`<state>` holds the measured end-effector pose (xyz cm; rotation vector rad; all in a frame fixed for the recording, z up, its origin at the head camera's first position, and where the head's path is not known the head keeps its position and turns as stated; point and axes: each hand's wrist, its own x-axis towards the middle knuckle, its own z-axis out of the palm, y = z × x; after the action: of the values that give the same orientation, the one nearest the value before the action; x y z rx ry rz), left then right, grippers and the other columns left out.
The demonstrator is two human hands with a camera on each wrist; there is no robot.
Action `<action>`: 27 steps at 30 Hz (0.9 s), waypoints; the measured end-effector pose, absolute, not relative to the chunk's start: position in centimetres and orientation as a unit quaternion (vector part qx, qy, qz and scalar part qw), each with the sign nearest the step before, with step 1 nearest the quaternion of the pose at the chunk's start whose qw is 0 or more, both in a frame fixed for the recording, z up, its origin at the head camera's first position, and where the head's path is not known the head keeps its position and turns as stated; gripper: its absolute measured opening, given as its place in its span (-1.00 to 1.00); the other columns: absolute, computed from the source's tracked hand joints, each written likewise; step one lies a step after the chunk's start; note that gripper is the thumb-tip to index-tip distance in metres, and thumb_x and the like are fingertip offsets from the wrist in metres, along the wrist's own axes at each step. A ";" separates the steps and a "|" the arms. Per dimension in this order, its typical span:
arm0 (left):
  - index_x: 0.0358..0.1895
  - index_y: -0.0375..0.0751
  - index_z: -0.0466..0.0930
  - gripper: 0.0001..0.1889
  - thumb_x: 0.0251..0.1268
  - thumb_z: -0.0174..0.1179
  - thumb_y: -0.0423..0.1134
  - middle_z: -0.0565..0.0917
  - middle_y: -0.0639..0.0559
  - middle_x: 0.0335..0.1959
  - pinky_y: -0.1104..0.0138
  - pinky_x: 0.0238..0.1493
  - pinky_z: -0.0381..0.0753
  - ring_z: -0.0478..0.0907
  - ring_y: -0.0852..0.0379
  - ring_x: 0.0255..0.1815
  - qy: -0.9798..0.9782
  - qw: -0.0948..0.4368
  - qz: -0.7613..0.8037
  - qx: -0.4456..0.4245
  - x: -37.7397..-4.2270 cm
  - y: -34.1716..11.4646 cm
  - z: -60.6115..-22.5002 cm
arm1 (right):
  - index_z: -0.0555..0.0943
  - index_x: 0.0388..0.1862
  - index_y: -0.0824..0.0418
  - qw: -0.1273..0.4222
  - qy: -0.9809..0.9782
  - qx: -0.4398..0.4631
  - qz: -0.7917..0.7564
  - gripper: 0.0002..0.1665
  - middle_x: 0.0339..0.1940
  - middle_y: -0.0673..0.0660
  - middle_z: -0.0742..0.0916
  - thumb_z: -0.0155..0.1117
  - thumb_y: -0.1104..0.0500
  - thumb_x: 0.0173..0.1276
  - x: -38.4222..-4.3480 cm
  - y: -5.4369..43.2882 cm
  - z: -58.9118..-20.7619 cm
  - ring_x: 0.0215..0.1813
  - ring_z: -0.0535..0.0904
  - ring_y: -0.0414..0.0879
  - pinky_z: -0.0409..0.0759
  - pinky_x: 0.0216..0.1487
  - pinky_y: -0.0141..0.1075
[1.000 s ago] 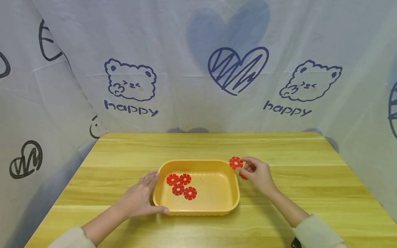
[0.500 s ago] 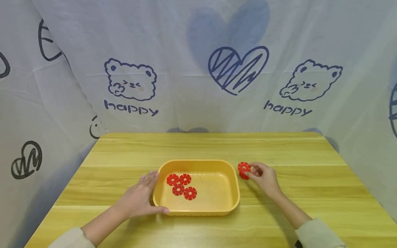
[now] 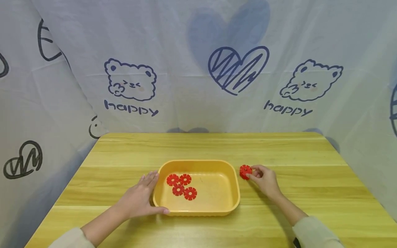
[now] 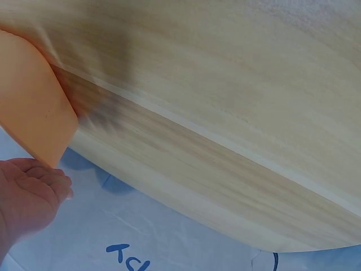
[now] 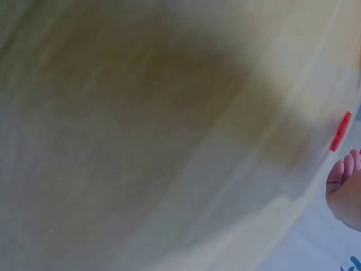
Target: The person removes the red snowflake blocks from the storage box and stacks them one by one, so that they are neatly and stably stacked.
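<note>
A yellow plastic bin point(image 3: 214, 210) stands on the wooden table. Several red notched plastic discs point(image 3: 190, 193) lie in its left half. My left hand point(image 3: 141, 199) rests against the bin's left end, fingers along the side and thumb on the near rim. In the left wrist view, the fingers point(image 4: 48, 180) touch the bin's edge point(image 4: 42, 107). To the right of the bin, my right hand point(image 3: 265, 179) pinches a red notched disc point(image 3: 245, 171) between thumb and fingers. It overlaps a second disc, mostly hidden. The right wrist view shows a red disc point(image 5: 340, 131) edge-on near the hand point(image 5: 345, 189).
The wooden table point(image 3: 310, 193) extends around the bin on all sides. A white cloth point(image 3: 186, 86) printed with bears and hearts hangs behind it. A small black object point(image 3: 296, 242) shows beside the right sleeve.
My right hand has moved right and down from the bin's far right corner, carrying its disc over the one on the table. The left hand and bin have stayed put.
</note>
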<state>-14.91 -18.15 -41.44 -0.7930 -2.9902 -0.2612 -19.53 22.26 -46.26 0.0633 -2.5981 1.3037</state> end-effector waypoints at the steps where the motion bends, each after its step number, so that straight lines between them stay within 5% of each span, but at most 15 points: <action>1: 0.33 -0.52 0.16 0.24 -0.23 0.11 0.55 0.21 -0.40 0.36 -0.03 0.25 0.40 0.23 -0.30 0.35 -0.963 0.018 -0.085 -0.255 -14.9 -18.1 -41.4 | 0.60 -0.16 0.48 0.116 -0.889 0.021 0.442 -0.69 -0.49 0.19 0.65 0.36 0.36 0.10 -19.6 22.3 -46.4 -0.49 0.41 -0.32 0.47 -0.47 -0.57; 27: 0.33 -0.52 0.15 0.25 -0.23 0.08 0.56 0.20 -0.39 0.37 -0.02 0.28 0.36 0.21 -0.29 0.37 -0.963 0.019 -0.081 -0.258 -15.0 -18.2 -41.5 | 0.58 -0.13 0.50 0.068 -0.906 -0.008 0.418 -0.68 -0.47 0.20 0.64 0.29 0.35 0.14 -19.9 22.2 -47.0 -0.44 0.43 -0.19 0.43 -0.50 -0.54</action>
<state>-14.98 -18.19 -41.49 -0.7997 -2.9877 -0.2523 -19.95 22.18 -47.03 -0.0226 -2.7283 1.2598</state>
